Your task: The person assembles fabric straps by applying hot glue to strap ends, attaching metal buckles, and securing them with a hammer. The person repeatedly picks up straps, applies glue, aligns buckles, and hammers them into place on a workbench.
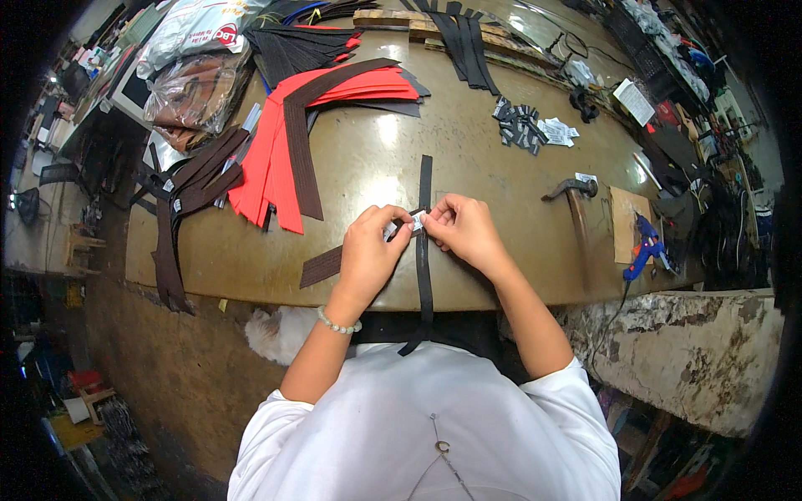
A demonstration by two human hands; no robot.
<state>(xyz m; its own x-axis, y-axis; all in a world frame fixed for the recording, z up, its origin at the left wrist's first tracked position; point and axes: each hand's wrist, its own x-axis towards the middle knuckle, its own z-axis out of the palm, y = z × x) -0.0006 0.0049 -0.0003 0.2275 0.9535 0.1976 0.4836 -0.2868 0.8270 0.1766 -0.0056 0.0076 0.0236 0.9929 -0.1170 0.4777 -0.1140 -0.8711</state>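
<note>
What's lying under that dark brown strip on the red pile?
Under the dark brown strip lies a fanned stack of red strips, with black pieces beneath. The worktable below them is covered.

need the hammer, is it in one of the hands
No, the hammer lies on the table right of both hands, which pinch a small white label.

red strips (271, 167): lay near the table's left edge
hammer (575, 204): right side
glue gun (645, 248): right edge
labels (532, 127): far side

Strap (424, 242): black
Small label (415, 222): white
Strip pile (276, 159), upper left: red, dark brown
Surface (468, 159): glossy tan
Glue gun (645, 247), right: blue
</note>
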